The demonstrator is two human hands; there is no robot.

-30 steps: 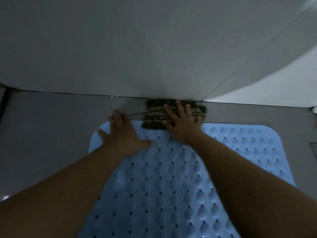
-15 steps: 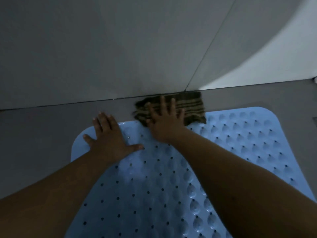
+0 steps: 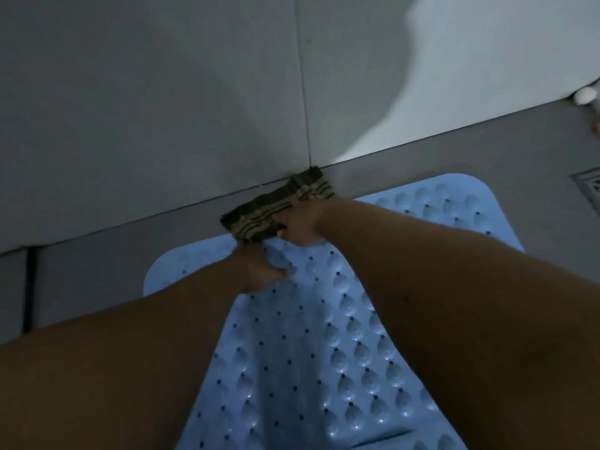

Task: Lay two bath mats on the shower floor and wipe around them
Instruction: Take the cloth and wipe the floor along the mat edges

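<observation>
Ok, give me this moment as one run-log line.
step: wiping floor strip at wall | right hand: on striped cloth | left hand: on blue mat | second mat: not visible

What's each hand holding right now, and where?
Right hand presses on the striped cloth near its middle; left hand rests on the blue mat; neither grip is clear.

Large grey wall tiles [image 3: 146, 108] meet a darker grey floor [image 3: 97, 264] along a dark seam. A bright patch of light [image 3: 487, 69] falls on the wall's right side. A floor drain [image 3: 589, 186] sits at the floor's right edge.
</observation>
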